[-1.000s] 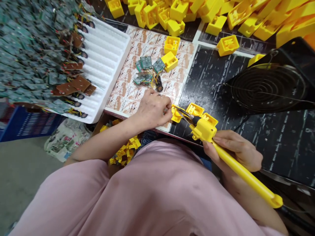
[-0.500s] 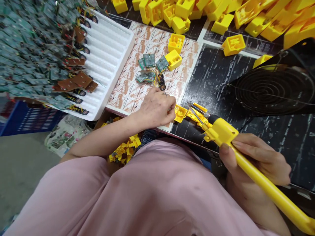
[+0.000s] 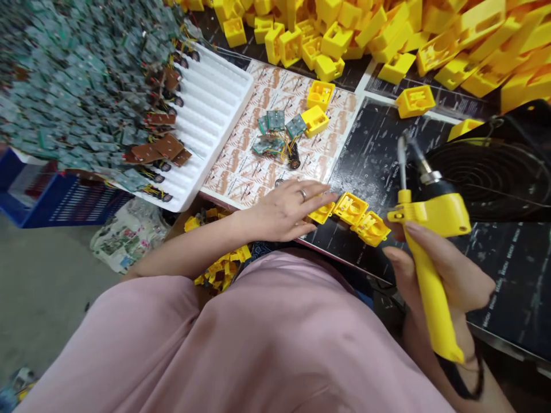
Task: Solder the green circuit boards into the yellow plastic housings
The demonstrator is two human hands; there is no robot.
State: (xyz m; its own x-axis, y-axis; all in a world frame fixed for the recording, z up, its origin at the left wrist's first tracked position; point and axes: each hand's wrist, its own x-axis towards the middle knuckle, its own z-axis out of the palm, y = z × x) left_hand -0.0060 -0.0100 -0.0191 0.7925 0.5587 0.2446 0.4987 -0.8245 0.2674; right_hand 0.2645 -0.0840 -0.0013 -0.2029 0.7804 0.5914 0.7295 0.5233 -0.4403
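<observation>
My right hand is wrapped round the yellow handle of a soldering gun. Its metal tip and feed tube point up and away from me, above the black bench top. Three small yellow plastic housings lie in a row at the bench's front edge, open sides up, with metal parts inside some. My left hand, a ring on one finger, rests flat by the leftmost housing. Its fingers are stretched out and partly cover that housing. Beyond it lie several green circuit boards with yellow wires and a black round part.
A white foam tray heaped with wired circuit boards stands at the left, over a blue crate. Many yellow housings are piled at the back. A black fan stands at the right. More yellow pieces lie below the bench edge.
The soldering gun has lifted away from the housings and turned, its tip now pointing upward. My left hand has gone from curled to stretched-out fingers. The view has shifted slightly.
</observation>
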